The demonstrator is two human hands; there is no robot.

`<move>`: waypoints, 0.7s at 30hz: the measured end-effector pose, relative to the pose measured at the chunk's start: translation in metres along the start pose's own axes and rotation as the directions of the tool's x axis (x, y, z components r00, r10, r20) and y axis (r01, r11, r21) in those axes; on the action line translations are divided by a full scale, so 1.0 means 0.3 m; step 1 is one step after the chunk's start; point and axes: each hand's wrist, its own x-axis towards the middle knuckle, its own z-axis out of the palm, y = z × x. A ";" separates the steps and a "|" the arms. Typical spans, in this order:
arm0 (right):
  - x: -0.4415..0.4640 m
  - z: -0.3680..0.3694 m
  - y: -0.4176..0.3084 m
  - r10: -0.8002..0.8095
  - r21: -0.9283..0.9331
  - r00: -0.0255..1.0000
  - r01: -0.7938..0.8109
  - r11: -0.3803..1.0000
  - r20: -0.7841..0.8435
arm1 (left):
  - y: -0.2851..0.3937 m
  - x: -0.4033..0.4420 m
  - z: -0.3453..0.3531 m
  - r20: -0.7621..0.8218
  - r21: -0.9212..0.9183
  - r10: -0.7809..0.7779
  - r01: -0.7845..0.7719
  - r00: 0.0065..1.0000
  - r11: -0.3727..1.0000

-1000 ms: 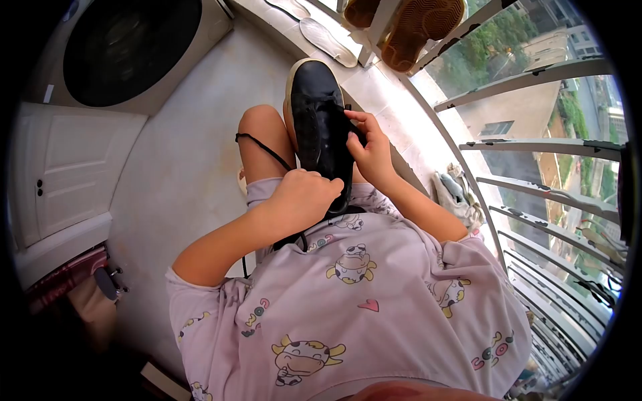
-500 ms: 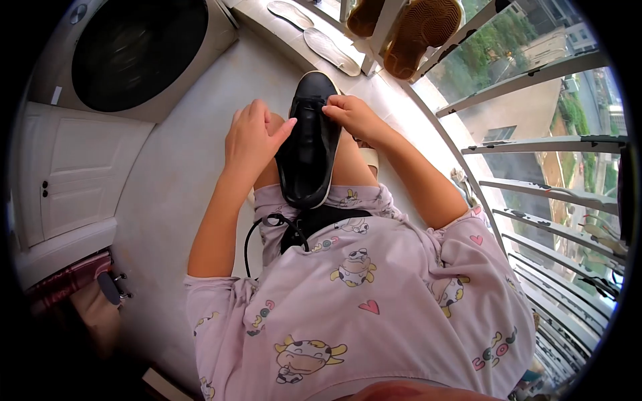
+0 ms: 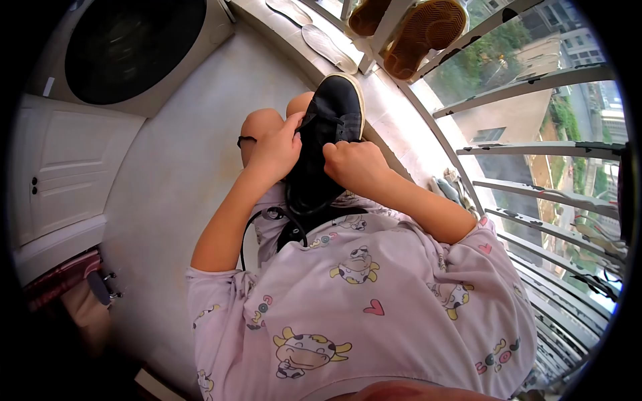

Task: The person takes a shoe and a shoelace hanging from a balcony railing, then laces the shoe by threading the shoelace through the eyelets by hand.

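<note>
A black lace-up shoe [image 3: 328, 110] with a pale sole edge rests at my lap, its toe pointing away and tilted to the right. My left hand [image 3: 277, 150] grips the shoe's left side near the lacing, thumb and fingers pressed together. Curled over the right side of the opening, my right hand [image 3: 354, 164] has its fingers closed on the shoe's upper edge. Whether a lace is also pinched in either hand is hidden. Below the hands, the dark heel end lies against my patterned shirt [image 3: 374, 267].
Two pale insoles [image 3: 328, 47] lie on the ledge ahead. Brown-soled shoes [image 3: 428, 33] are wedged in the white railing [image 3: 535, 148] on the right. A front-loading washing machine [image 3: 134, 50] and a white cabinet [image 3: 80, 167] stand at left. A black cord [image 3: 245, 237] loops by my lap.
The shoe has tilted, its toe swinging right. My left hand has come in to grip its left side; my right hand has moved down toward the opening and curled.
</note>
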 end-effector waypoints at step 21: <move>0.110 -0.383 0.266 -0.242 0.294 0.970 0.242 0.925 -0.037 | 0.205 -0.093 0.143 -0.260 0.546 0.585 -0.383 0.768 0.745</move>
